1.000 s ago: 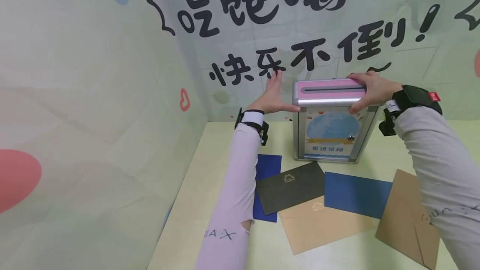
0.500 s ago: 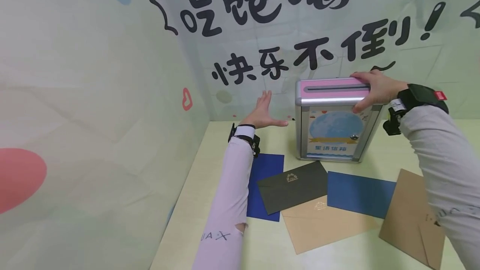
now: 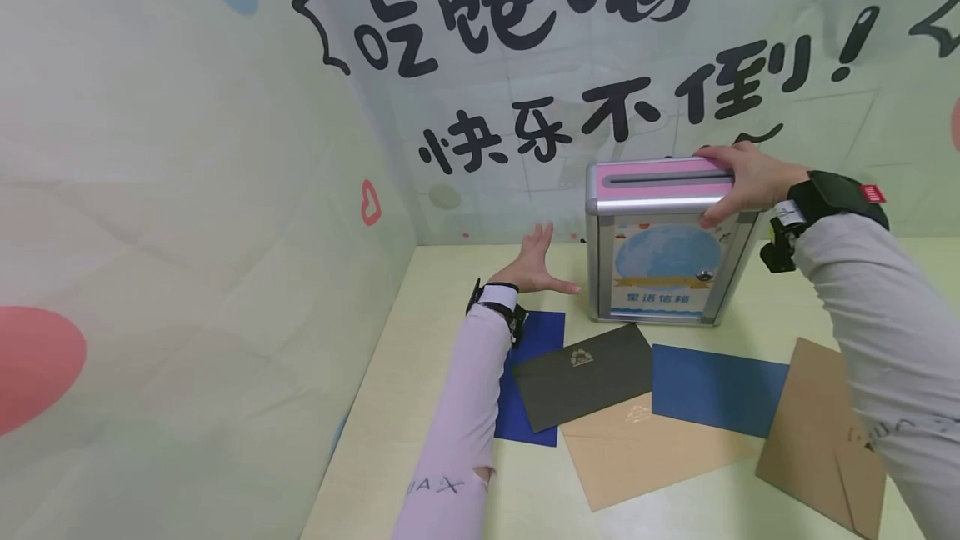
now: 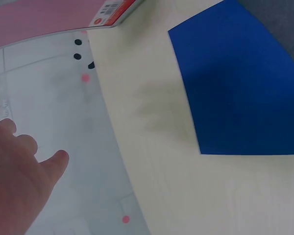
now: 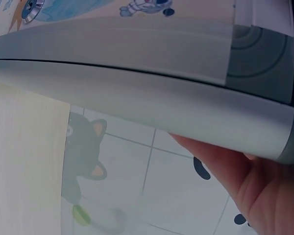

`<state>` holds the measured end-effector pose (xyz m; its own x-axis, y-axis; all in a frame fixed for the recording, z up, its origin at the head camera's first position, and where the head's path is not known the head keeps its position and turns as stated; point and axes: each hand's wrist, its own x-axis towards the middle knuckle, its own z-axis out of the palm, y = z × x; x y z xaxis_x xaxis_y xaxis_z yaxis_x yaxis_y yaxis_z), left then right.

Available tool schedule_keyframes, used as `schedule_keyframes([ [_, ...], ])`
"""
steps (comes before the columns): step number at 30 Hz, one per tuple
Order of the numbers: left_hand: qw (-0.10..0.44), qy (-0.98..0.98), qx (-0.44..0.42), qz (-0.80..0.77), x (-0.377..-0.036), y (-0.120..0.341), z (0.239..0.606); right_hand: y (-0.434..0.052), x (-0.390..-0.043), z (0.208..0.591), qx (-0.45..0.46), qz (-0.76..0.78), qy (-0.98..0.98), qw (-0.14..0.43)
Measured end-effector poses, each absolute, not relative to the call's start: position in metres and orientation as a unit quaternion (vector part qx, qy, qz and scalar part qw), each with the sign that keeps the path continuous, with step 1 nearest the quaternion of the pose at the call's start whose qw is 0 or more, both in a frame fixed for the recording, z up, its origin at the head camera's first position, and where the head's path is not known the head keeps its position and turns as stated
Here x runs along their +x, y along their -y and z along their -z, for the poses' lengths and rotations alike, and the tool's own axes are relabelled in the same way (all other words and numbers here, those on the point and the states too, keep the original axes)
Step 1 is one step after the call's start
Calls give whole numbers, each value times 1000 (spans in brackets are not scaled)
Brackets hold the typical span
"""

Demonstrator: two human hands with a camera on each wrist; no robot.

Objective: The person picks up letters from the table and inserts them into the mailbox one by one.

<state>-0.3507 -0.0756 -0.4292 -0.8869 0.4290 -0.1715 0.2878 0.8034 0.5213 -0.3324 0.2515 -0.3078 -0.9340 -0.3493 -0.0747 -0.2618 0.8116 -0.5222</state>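
A silver-framed letter box with a pink slotted top stands upright on the table in the head view. Its front panel bears a blue moon picture and a small round lock. My right hand grips the top right end of it, thumb over the front edge and fingers across the top. In the right wrist view that same hand is at the box's side, with its fingertips hidden. Left of the box, my left hand is spread with nothing in it, apart from the box and above the table near a dark blue envelope.
In front of the box lie a black envelope, a blue envelope, a peach envelope and a brown envelope, partly under the right sleeve. Printed wall sheeting rises behind the table and along its left side.
My left hand has let go of the box's top left corner, moving left and then down toward the table. The right hand keeps its grip, and the box has stayed in place.
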Motion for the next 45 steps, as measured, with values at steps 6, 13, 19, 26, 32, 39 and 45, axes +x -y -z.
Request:
schedule_keyframes([
  [6,158,-940,184,-241,-342,77,447,-250,-333,308,-165,259,-948,80],
  [13,165,-941,183,-230,-332,79,462,-251,-334,308,-168,254,-949,79],
  [19,187,-937,200,-219,-320,74,482,-252,-333,308,-164,262,-947,82],
  [26,195,-936,212,-202,-310,69,504,-253,-332,310,-163,267,-946,84],
  [32,210,-936,221,-179,-301,65,513,-253,-332,310,-163,271,-945,85],
  [39,206,-939,252,-114,-290,64,512,-255,-333,310,-162,270,-945,84],
  [45,198,-940,264,-88,-286,64,514,-253,-333,309,-161,267,-946,84],
])
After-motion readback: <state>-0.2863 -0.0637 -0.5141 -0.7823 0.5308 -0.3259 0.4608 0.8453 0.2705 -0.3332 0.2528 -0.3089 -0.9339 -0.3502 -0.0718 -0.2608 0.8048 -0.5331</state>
